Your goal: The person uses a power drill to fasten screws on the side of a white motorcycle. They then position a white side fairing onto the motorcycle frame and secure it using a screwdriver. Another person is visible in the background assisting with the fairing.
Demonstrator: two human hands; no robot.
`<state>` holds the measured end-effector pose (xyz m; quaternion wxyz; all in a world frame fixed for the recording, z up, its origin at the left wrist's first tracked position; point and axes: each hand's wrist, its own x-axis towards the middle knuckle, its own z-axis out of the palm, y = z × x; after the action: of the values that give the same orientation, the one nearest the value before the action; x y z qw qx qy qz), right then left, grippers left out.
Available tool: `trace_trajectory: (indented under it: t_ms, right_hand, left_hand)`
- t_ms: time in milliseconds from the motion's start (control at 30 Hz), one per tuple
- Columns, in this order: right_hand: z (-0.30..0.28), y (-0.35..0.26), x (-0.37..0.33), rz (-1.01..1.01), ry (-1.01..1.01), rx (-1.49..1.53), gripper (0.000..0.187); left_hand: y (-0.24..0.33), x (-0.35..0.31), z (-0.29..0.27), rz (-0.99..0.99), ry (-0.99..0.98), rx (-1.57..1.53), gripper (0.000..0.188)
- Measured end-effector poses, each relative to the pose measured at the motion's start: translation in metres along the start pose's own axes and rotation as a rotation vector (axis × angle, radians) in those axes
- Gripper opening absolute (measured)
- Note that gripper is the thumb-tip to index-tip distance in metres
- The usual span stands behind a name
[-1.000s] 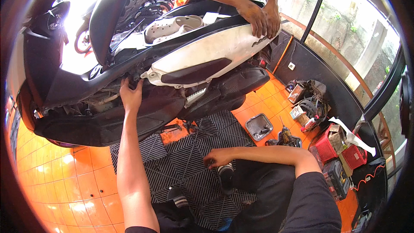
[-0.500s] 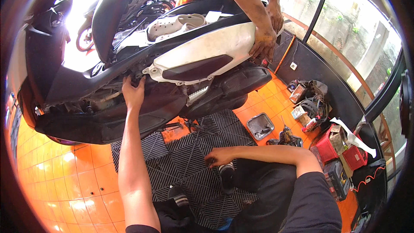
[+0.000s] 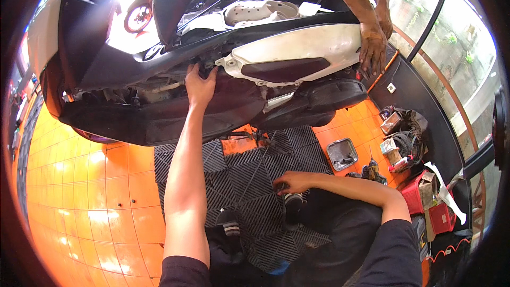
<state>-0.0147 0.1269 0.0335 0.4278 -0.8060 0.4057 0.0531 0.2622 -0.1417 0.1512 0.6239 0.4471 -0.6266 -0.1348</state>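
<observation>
In front of me stands a scooter with a white side panel [image 3: 319, 48] that has a dark inset. My left hand [image 3: 201, 86] reaches up to the gap by the panel's front tab. Its thumb and fingers are apart, the thumb close to the tab, and the fingertips partly hidden in the dark gap. Low over the black mat, my right hand [image 3: 292, 182] hangs with curled fingers around something small and dark that I cannot make out. Another person's hand [image 3: 373, 48] rests on the rear end of the white panel.
A pair of light clogs [image 3: 260, 13] lies on the scooter's top. Black ribbed matting [image 3: 244, 180] covers the orange tiles below. On the right are a metal tray [image 3: 342, 154], a drill [image 3: 373, 170], a red bin [image 3: 417, 191] and a coiled red cord [image 3: 449, 250].
The whole view has shifted, so the scooter appears further right and higher. My left hand stays at the panel's front tab, and my right hand keeps its curled pose.
</observation>
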Motion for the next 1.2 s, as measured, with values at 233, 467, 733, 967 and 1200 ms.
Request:
trace_trajectory:
  t_ms: [233,467,733,967,1200]
  right_hand:
    - [0.007,0.015,0.003,-0.031,0.007,-0.025,0.041]
    - [0.003,0.008,0.002,0.010,-0.010,-0.023,0.044]
    - [-0.001,-0.013,-0.001,0.075,-0.018,-0.086,0.047]
    - [0.003,0.006,-0.006,0.042,0.004,-0.075,0.047]
    - [0.005,0.012,-0.002,0.043,-0.001,-0.046,0.051]
  left_hand:
    - [-0.001,-0.003,0.006,0.054,0.062,0.026,0.050]
    - [-0.004,-0.002,0.008,0.012,0.033,0.039,0.052]
    - [-0.008,-0.003,0.006,0.015,0.000,0.041,0.057]
    - [-0.005,-0.002,0.009,0.019,-0.049,0.043,0.059]
    - [-0.005,-0.001,0.009,0.018,-0.012,0.070,0.056]
